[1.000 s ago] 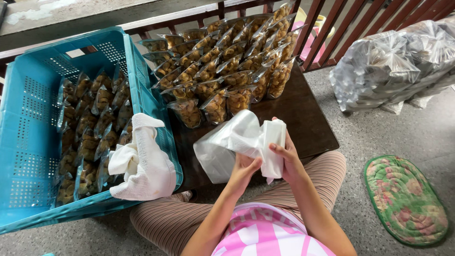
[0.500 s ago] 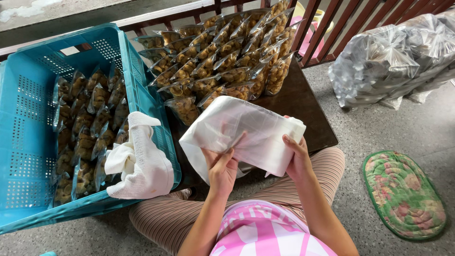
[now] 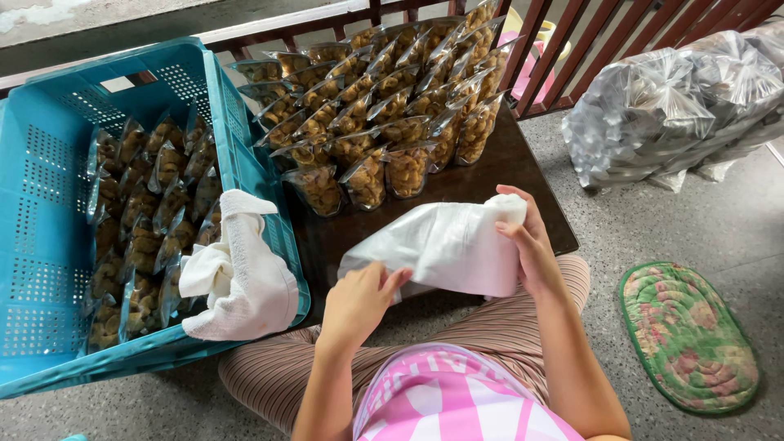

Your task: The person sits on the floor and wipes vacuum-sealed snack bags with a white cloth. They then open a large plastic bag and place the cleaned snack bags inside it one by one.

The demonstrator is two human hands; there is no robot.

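Observation:
I hold a white plastic bag (image 3: 445, 245) over the front of a low dark wooden table (image 3: 490, 175). My left hand (image 3: 359, 298) pinches its lower left edge. My right hand (image 3: 527, 241) grips its bunched upper right corner. Several clear packets of brown snacks (image 3: 384, 98) stand in rows on the far half of the table. A blue plastic crate (image 3: 49, 245) to my left holds more such packets (image 3: 143, 229), and a white towel (image 3: 245, 273) hangs over its near right rim.
A red-brown railing (image 3: 572, 49) runs behind the table. A large clear bag of white items (image 3: 678, 106) lies on the floor at the right. A green floral oval mat (image 3: 690, 335) lies near my right leg.
The white bag was bunched, then spread wide, and is now lower and flatter over the table. My left hand has slid down to its lower edge.

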